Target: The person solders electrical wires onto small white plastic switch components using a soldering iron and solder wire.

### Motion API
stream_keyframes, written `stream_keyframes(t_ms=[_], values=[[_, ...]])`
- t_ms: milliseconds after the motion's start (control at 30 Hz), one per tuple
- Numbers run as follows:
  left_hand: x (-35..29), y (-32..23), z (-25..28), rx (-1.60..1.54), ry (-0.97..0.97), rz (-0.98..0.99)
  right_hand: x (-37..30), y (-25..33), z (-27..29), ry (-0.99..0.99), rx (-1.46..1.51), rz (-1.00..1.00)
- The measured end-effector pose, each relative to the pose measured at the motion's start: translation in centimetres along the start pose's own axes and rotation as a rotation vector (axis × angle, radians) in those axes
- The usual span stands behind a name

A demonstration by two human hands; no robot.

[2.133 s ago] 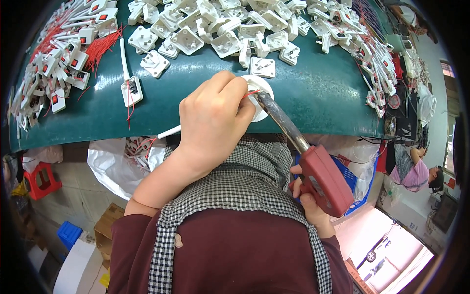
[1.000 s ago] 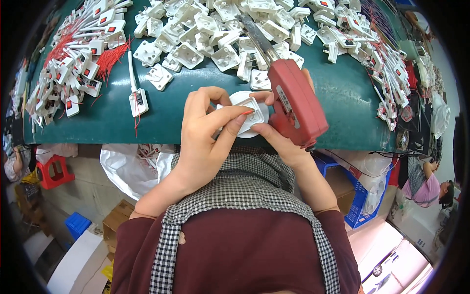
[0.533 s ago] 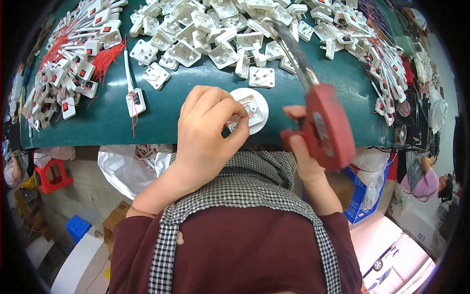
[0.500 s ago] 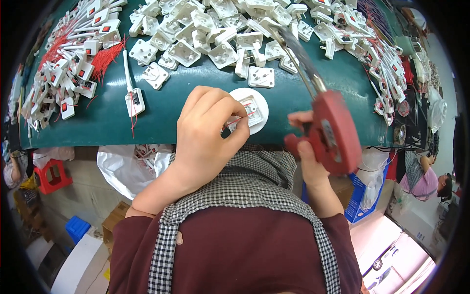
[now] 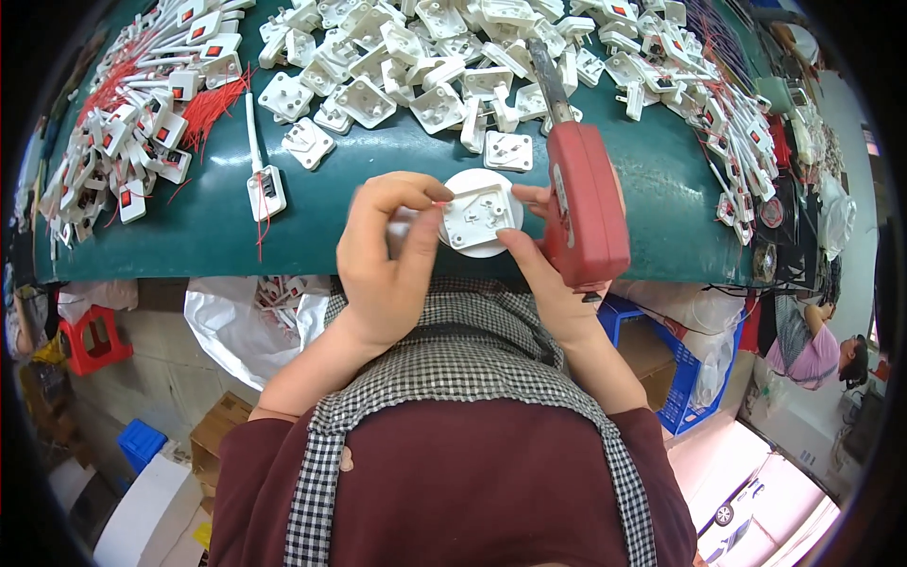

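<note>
A round white disc [image 5: 516, 210] lies on the table in front of me, with a white plug housing [image 5: 477, 219] open side up on it. My left hand [image 5: 392, 250] is at the housing's left edge, thumb and forefinger closed on a short red wire [image 5: 440, 202]; only a bit of red shows. My right hand [image 5: 559, 293] holds a red soldering gun [image 5: 588, 203], its long metal barrel [image 5: 550, 80] pointing away from me over the loose plug parts. The right thumb reaches to the housing's right side.
Loose white plug housings [image 5: 416, 57] heap across the far table. Switch pieces with red wires [image 5: 142, 142] pile at left, with one single piece [image 5: 266, 194] nearer. Similar pieces [image 5: 727, 142] lie at right. Below the edge hang a white bag [image 5: 222, 326] and a blue crate [image 5: 685, 378].
The soldering gun has swung left and upright, closer to the disc. My right thumb has come to the housing. My left hand has shifted slightly left, and the red wire across the housing has gone.
</note>
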State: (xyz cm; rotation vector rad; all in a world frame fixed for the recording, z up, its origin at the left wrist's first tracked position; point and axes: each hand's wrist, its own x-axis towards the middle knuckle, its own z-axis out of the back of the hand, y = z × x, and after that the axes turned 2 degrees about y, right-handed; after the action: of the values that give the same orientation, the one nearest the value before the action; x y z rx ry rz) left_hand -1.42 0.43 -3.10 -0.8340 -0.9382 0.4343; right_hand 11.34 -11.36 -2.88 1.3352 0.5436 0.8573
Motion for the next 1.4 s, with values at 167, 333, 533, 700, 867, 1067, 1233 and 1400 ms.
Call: stream_keyframes(t_ms=[167, 333, 533, 700, 867, 1067, 1233, 1400], values=[[1.9, 0.9, 2.4, -0.748, -0.201, 0.473, 0.2, -1.1, -0.3, -0.012, 0.089, 0.084], [2.2, 2.6, 3.8, -1.086, 0.055, 0.734, 1.9, -1.4, 0.4, 0.142, 0.026, 0.226], [1.2, 2.9, 3.3, -1.155, 0.018, 0.797, 1.8, -1.3, 0.3, 0.137, -0.046, 0.228], [1.5, 2.2, 3.5, -0.995, 0.042, 0.799, 1.6, -1.8, 0.0, 0.115, 0.048, 0.171], [2.0, 0.5, 3.6, -0.572, 0.104, 0.665, 2.6, -1.9, 1.3, 0.244, -0.014, 0.21], [2.4, -1.5, 2.1, 0.096, 0.175, 0.036, 6.2, -0.3, 1.9, 0.575, 0.502, -0.032], [2.1, -1.0, 0.4, 0.176, 0.214, 0.002, 4.1, -0.2, 1.8, 0.384, 0.48, -0.019], [1.4, -1.1, 0.1, 0.297, 0.153, -0.059, 0.1, 0.6, 0.7, 0.039, 0.128, -0.011]])
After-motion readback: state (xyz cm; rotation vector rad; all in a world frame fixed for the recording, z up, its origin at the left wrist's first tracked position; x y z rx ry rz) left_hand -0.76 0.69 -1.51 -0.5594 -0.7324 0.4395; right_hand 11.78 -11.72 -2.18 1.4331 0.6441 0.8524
